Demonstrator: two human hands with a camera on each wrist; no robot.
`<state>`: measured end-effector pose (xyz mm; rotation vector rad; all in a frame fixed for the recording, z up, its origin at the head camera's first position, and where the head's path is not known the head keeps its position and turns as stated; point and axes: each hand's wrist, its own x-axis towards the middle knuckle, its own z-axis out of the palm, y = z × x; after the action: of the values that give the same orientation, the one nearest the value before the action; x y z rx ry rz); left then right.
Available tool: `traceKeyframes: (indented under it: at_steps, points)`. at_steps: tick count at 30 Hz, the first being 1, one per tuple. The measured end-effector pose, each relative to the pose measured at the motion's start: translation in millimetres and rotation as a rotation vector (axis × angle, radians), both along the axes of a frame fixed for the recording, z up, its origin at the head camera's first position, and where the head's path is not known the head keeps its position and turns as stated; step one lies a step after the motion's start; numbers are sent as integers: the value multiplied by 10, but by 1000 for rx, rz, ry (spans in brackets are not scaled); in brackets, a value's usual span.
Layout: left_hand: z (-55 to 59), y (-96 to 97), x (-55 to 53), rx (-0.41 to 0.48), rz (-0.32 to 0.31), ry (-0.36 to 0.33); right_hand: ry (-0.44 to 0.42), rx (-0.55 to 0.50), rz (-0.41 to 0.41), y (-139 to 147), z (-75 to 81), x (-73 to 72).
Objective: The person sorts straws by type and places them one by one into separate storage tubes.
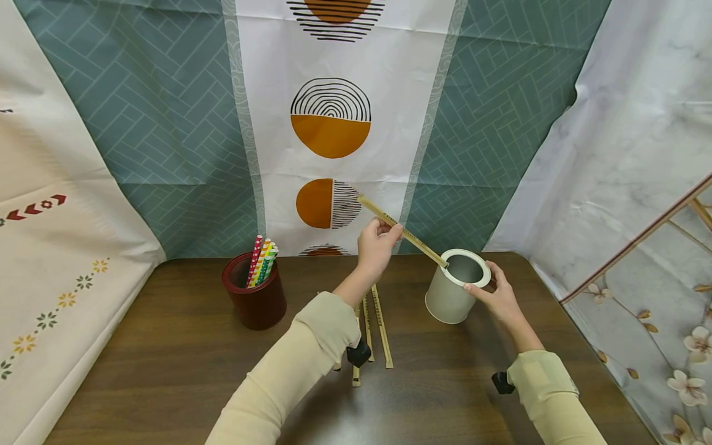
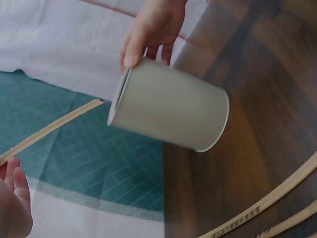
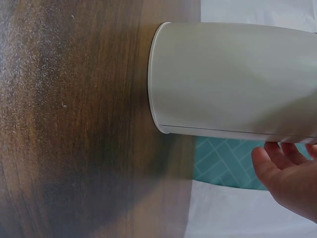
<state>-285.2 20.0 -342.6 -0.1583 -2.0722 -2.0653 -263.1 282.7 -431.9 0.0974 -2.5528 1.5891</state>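
Note:
My left hand (image 1: 376,246) pinches a long tan paper-wrapped straw (image 1: 414,240) between thumb and fingers. The straw slants down to the right, its lower end right at the rim of an off-white canister (image 1: 449,300). In the left wrist view, the straw (image 2: 52,127) points toward the mouth of the canister (image 2: 171,104). My right hand (image 1: 497,295) grips the canister near its top from the right, the thumb at the rim and the fingers around the far side. The canister stands upright on the brown wooden table (image 1: 434,383).
More wrapped straws (image 1: 381,324) lie on the table's middle, partly hidden behind my left forearm. To the left stands a dark red canister (image 1: 257,309) with several colourful patterned straws (image 1: 261,262) in it. Behind the table hangs a patterned cloth (image 1: 189,154).

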Motion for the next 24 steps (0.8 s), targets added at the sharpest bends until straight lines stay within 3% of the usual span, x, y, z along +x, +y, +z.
traceKeyframes:
  at_steps: [8, 15, 24]
  points:
    - [-100, 211, 5, 22, 21, 7, -9, -29, 7, -2, 1, 7]
    - [-132, 324, 3, -45, 21, -40, 2, -31, 16, -16, -1, 8]
    - [-182, 425, -1, -144, -47, -100, -4, -34, 13, -16, 21, 18]
